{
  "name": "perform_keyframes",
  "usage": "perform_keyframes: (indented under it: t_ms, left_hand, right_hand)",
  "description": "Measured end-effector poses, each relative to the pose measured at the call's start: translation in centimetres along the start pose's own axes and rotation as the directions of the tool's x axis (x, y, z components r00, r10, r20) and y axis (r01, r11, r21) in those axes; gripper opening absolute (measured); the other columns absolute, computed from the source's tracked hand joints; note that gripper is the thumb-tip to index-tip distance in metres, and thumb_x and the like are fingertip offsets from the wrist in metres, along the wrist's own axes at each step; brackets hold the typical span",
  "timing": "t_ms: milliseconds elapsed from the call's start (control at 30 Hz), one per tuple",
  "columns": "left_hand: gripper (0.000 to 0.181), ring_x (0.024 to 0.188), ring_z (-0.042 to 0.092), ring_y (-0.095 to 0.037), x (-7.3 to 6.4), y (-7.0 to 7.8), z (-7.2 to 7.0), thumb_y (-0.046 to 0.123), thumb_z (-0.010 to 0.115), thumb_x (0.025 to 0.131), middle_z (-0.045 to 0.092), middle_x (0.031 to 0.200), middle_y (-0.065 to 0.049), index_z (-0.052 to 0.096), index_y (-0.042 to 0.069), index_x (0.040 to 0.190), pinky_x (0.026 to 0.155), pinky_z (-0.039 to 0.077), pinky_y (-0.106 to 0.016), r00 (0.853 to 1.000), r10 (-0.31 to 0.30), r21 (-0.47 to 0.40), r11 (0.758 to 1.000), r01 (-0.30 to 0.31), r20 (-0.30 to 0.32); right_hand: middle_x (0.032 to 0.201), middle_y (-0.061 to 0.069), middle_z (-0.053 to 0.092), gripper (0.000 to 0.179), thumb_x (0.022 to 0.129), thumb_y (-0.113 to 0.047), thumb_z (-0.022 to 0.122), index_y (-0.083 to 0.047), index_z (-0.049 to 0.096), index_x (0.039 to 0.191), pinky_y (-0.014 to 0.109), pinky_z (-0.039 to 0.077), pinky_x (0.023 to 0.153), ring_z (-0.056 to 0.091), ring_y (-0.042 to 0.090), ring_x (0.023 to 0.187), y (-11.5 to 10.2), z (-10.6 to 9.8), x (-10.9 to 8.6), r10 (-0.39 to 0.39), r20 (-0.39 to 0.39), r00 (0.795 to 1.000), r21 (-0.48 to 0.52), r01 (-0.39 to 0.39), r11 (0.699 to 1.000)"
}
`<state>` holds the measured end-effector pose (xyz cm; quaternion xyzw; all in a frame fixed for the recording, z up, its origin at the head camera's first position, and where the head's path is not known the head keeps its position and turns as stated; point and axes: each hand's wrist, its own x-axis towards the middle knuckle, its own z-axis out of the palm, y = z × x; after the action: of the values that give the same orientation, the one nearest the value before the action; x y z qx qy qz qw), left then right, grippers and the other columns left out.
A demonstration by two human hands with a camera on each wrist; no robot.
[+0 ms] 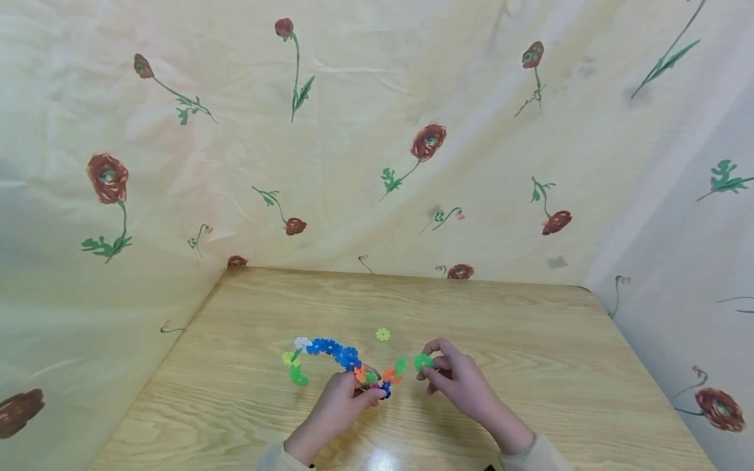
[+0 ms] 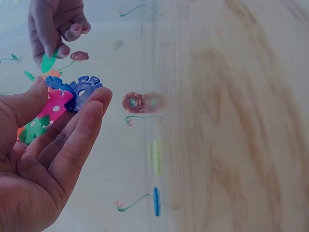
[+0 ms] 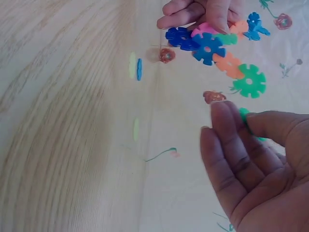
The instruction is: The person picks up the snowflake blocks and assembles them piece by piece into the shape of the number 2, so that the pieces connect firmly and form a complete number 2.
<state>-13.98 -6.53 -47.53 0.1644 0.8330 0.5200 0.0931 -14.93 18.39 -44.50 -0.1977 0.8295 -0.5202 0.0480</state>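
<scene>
My left hand (image 1: 344, 396) grips a chain of slotted plastic flower discs (image 1: 330, 347) near its middle. The chain curves left through blue and white discs to green ones, and a shorter end with orange and green pieces points right. In the left wrist view, thumb and fingers hold it around a pink disc (image 2: 56, 107) and dark blue discs (image 2: 87, 93). My right hand (image 1: 462, 383) pinches a single green disc (image 1: 423, 362) between thumb and fingertips. That disc is a little apart from the green disc (image 3: 249, 80) at the chain's right end. In the right wrist view, fingers mostly cover the pinched disc.
A loose yellow-green disc (image 1: 383, 334) lies on the wooden table (image 1: 501, 320) beyond the hands. The right wrist view shows a blue piece (image 3: 139, 69) edge-on near yellow-green ones. Flower-patterned sheeting (image 1: 365, 163) hangs behind the table and along both sides.
</scene>
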Motion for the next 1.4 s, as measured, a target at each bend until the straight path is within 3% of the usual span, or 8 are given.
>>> perform_keyframes:
  t_ms: [233, 367, 500, 767, 1133, 1400]
  left_hand:
    - [0.012, 0.071, 0.061, -0.007, 0.0, 0.1, 0.0, 0.029, 0.067, 0.093, 0.066, 0.079, 0.008, 0.069, 0.016, 0.094, 0.063, 0.051, -0.023, 1.0, -0.012, -0.009, 1.0, 0.012, 0.002]
    - [0.01, 0.071, 0.061, -0.006, 0.0, 0.1, 0.1, 0.027, 0.068, 0.092, 0.066, 0.079, 0.007, 0.069, 0.017, 0.093, 0.064, 0.051, -0.023, 1.0, 0.019, -0.013, 1.0, -0.019, 0.003]
    - [0.01, 0.07, 0.06, -0.005, 0.0, 0.1, 0.1, 0.028, 0.068, 0.092, 0.065, 0.077, 0.007, 0.069, 0.018, 0.09, 0.065, 0.051, -0.023, 0.998, 0.061, 0.005, 0.998, -0.061, 0.003]
    - [0.011, 0.071, 0.061, -0.006, 0.0, 0.3, 0.3, 0.028, 0.068, 0.092, 0.067, 0.08, 0.006, 0.069, 0.017, 0.095, 0.064, 0.051, -0.022, 1.0, 0.018, -0.008, 1.0, -0.018, 0.015]
    - [0.012, 0.069, 0.059, -0.003, 0.0, 0.2, 0.5, 0.031, 0.068, 0.092, 0.064, 0.075, 0.009, 0.069, 0.019, 0.088, 0.064, 0.05, -0.023, 0.998, 0.067, 0.036, 0.997, -0.067, 0.021]
    - [0.012, 0.069, 0.057, -0.003, -0.1, 0.3, 0.6, 0.029, 0.069, 0.091, 0.065, 0.079, 0.011, 0.07, 0.017, 0.095, 0.062, 0.049, -0.022, 0.999, 0.017, 0.03, 0.999, -0.018, 0.037]
  right_hand:
    - [0.095, 0.012, 0.069, 0.018, 0.1, -0.01, 0.056, -0.002, 0.064, 0.113, 0.033, 0.057, 0.067, 0.068, 0.021, 0.071, -0.8, -0.2, -0.5, -0.053, -0.061, 0.997, 0.041, 0.056, 0.998]
    - [0.095, 0.007, 0.068, 0.018, 0.099, -0.007, 0.056, -0.002, 0.064, 0.114, 0.032, 0.057, 0.07, 0.069, 0.019, 0.074, -0.8, -0.2, -0.6, -0.073, -0.068, 0.995, 0.02, 0.075, 0.997]
    - [0.087, 0.001, 0.07, 0.024, 0.097, -0.004, 0.058, -0.003, 0.057, 0.121, 0.032, 0.056, 0.062, 0.067, 0.017, 0.067, -0.6, -0.1, -0.5, -0.097, -0.071, 0.993, -0.039, 0.094, 0.995]
    - [0.087, 0.001, 0.07, 0.023, 0.097, -0.002, 0.058, -0.006, 0.061, 0.12, 0.03, 0.055, 0.061, 0.065, 0.017, 0.066, -0.8, 0.0, -0.5, -0.117, -0.067, 0.991, -0.041, 0.114, 0.993]
    - [0.082, -0.007, 0.065, 0.034, 0.097, 0.002, 0.057, -0.01, 0.064, 0.127, 0.028, 0.052, 0.055, 0.061, 0.01, 0.064, -1.3, -0.2, -0.2, -0.123, -0.051, 0.991, -0.184, 0.112, 0.977]
    - [0.079, -0.011, 0.061, 0.034, 0.095, 0.002, 0.06, -0.011, 0.061, 0.126, 0.023, 0.05, 0.054, 0.057, 0.004, 0.061, -1.4, -0.1, -0.2, -0.215, -0.032, 0.976, -0.312, 0.195, 0.93]
